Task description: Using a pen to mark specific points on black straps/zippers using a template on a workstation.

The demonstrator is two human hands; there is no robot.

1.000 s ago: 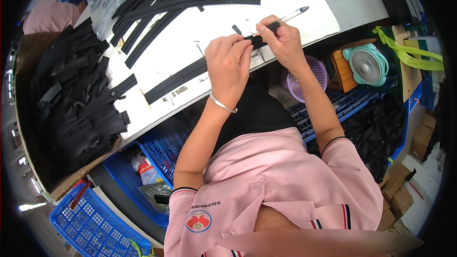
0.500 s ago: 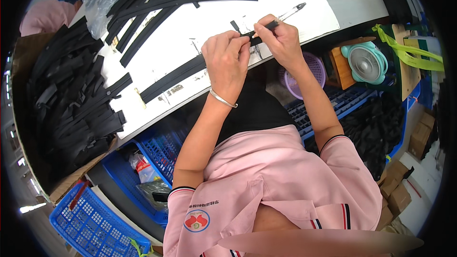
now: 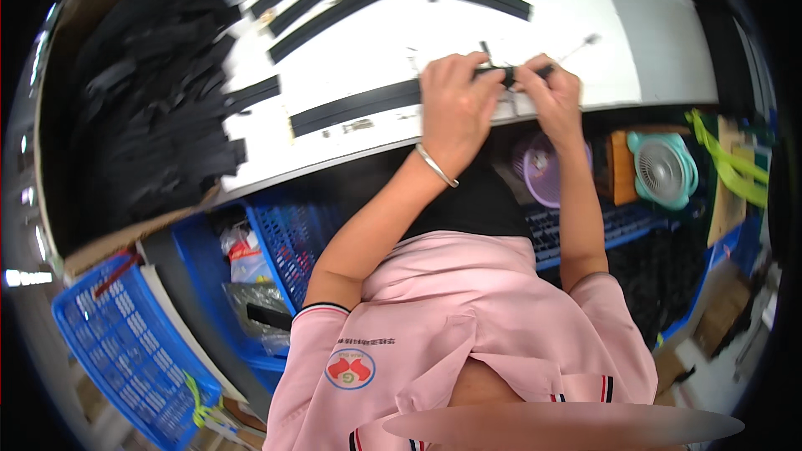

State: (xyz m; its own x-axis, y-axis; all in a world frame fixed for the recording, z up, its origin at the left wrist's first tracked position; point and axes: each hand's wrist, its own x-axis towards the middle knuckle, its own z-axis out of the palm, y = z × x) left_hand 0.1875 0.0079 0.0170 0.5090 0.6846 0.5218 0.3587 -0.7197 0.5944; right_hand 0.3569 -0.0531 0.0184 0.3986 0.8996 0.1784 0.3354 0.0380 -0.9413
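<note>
The two hands had drawn closer together along the black strip [image 3: 355,107], which lay on the white worktop [image 3: 576,0]; the left hand's [image 3: 458,100] grip was pinched on it, while beside it the right hand's [image 3: 555,100] grip was closed round a pen [image 3: 545,72] (badly blurred), its tip now hidden, suggesting tighter, closer handling. Nearer the body than the strip, a pink shirt [image 3: 468,292] bore a round emblem [image 3: 350,369] under small printed characters.

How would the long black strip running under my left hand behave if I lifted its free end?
The black strip would probably bend and droop, since it looks thin and fabric-like. It's likely light, being narrow and flat. Your left hand covers its other part, so that stretch may stay put.
</note>
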